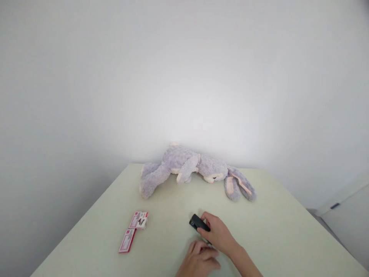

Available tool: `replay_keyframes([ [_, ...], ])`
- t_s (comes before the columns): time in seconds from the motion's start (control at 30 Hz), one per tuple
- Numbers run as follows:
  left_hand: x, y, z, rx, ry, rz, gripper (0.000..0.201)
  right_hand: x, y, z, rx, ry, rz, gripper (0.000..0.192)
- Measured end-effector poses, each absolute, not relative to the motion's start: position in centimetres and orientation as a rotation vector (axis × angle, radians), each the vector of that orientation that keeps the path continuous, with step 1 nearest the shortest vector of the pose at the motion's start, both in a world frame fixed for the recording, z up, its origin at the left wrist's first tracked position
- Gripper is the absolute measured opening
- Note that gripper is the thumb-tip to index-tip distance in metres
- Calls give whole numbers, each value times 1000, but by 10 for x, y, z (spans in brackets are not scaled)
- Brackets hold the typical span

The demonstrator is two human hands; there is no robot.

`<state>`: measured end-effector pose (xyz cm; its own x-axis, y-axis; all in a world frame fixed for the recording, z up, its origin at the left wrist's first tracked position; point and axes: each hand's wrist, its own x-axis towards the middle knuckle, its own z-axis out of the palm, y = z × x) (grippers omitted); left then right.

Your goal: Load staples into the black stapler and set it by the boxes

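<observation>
Fingers of right hand (pixel 219 232) curl around black stapler (pixel 197 222), table (pixel 288 231) centre. Left hand (pixel 199 258) flat beside, fingers together. Staple boxes (pixel 133 231) well apart, left. Advice: steady base, grip firm, keep fingertips away from stapler mouth.

Bare hands (pixel 210 242), no sleeves visible

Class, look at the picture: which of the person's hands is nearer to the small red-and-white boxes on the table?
Left. The left hand lies flat, right of the boxes; the right hand, gripping a black stapler, is farther right.
</observation>
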<state>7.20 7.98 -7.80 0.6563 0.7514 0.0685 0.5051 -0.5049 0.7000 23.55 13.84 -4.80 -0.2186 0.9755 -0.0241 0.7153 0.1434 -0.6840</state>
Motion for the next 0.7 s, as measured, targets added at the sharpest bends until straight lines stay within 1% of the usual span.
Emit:
replay_keyframes([
  [0.03,67,81,-77,2208,985,471,36,239,138,-52,-1627,-1963,822,19],
  [0.13,33,83,-70,2166,1118,490,68,252,132,-65,-1651,-1856,858,26],
  [0.17,19,84,-68,2136,1195,505,73,257,129,-69,-1658,-1823,870,29],
  [0.27,-17,84,-67,2023,1382,502,66,264,113,-82,-1667,-1721,909,41],
  [0.3,-24,83,-69,1995,1404,482,67,265,107,-87,-1650,-1662,946,46],
  [0.4,-29,81,-80,1964,1416,472,85,258,89,-100,-1566,-1436,1137,61],
  [0.5,-13,79,-91,1979,1382,549,87,243,78,-108,-1503,-1297,1263,74],
  [0.63,13,79,-95,1987,1289,561,92,221,71,-112,-1429,-1245,1311,74],
  [0.7,20,79,-95,1981,1291,558,90,215,69,-114,-1422,-1249,1309,74],
])
